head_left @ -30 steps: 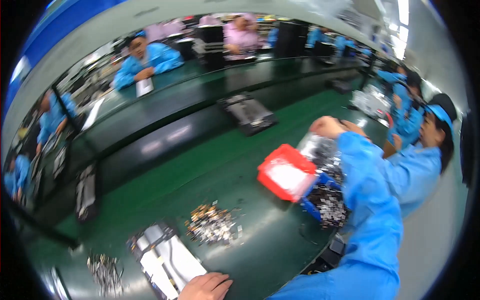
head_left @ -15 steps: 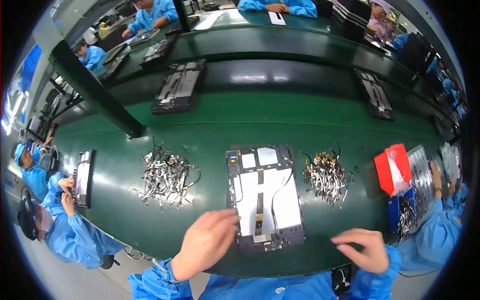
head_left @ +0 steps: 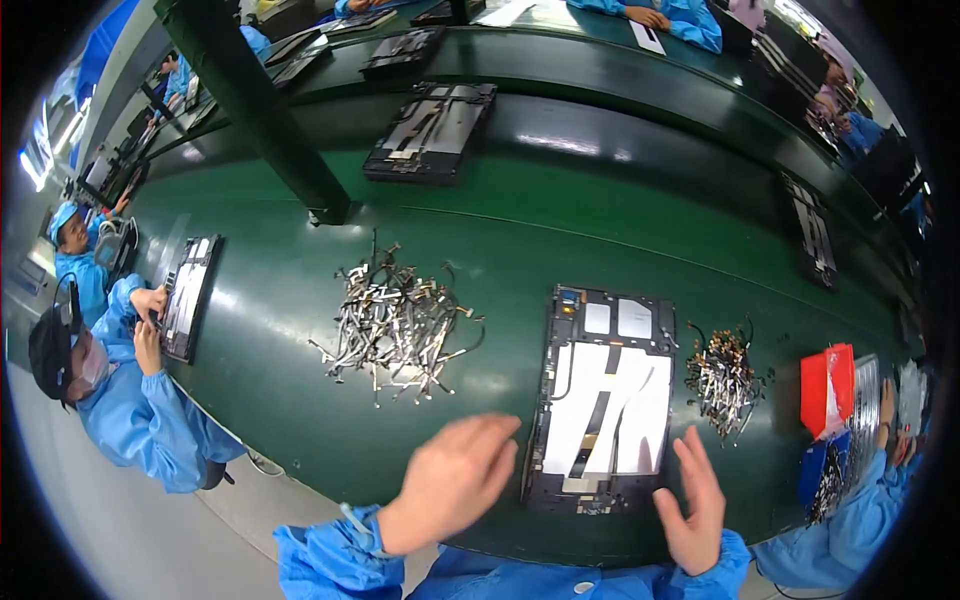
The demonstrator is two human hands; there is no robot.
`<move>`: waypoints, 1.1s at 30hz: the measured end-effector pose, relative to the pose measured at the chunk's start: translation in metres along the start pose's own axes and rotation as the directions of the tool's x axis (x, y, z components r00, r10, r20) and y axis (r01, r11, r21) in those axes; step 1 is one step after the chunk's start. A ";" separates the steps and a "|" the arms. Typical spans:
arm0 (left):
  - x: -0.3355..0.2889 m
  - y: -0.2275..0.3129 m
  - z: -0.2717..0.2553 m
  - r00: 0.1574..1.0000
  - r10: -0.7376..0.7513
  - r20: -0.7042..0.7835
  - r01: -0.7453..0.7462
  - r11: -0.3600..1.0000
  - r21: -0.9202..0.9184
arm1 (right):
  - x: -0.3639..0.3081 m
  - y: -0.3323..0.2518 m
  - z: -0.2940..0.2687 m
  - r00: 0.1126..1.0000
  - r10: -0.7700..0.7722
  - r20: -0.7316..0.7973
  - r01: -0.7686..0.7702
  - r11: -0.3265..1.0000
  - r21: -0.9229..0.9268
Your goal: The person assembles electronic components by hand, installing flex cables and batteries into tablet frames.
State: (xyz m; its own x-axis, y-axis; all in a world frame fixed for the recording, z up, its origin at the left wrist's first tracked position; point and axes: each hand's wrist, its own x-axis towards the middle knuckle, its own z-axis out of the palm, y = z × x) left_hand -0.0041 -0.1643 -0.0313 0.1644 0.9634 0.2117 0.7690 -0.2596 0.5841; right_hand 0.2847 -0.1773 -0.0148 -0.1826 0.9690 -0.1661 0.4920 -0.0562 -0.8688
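An opened tablet (head_left: pixel 640 400) lies flat on the green table before me, its black frame around white panels, with dark ribbon cables running down the middle. My left hand (head_left: pixel 455 485) hovers just left of its lower half, slightly blurred, fingers loosely bent and nothing seen in them. Beside the lower right corner, my right hand (head_left: pixel 695 515) is raised with thumb and fingers apart, holding nothing. To the left is a heap of small silver and black flex cables (head_left: pixel 400 330). A smaller heap of cables with orange-brown ends (head_left: pixel 725 385) sits right of the tablet.
A red bin (head_left: pixel 827 385) and a blue bin (head_left: pixel 815 465) of small parts stand at the right. A green post (head_left: pixel 255 110) rises at the far left. More opened devices (head_left: pixel 430 135) rest on the raised strip beyond. A co-worker (head_left: pixel 120 370) handles another device (head_left: pixel 190 300) at left.
The view has turned, so the tablet and both heaps appear further right. My right hand has come closer to the tablet, its fingers now pointing up and spread. My left hand stays near the left edge.
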 end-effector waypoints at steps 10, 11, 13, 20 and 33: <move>0.048 -0.081 0.000 0.976 0.169 -0.139 -0.074 0.853 0.516 | 0.048 -0.050 -0.005 0.968 -0.250 -0.035 0.241 0.956 -0.166; 0.051 -0.083 -0.001 0.972 0.177 -0.155 -0.072 0.852 0.518 | 0.054 -0.055 -0.004 0.967 -0.254 0.015 0.253 0.955 -0.158; 0.057 -0.084 -0.004 0.971 0.163 -0.173 -0.080 0.911 0.405 | 0.069 -0.069 0.000 0.951 -0.308 0.013 0.305 0.934 -0.188; 0.052 -0.086 -0.017 0.957 0.174 -0.234 -0.168 0.985 0.046 | 0.131 -0.103 0.046 0.866 -0.254 0.431 0.327 0.940 -0.103; 0.053 -0.085 -0.018 0.987 0.150 -0.050 -0.156 0.871 -0.465 | 0.173 -0.102 0.089 0.927 -0.179 0.330 0.173 0.984 0.049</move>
State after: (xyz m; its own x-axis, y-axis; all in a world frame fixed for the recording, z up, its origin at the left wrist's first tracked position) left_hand -0.0718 -0.0923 -0.0551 0.2471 0.9088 0.3362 0.3567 -0.4079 0.8404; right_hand 0.1270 -0.0251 0.0040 -0.5385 0.8287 -0.1524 0.4110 0.1005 -0.9061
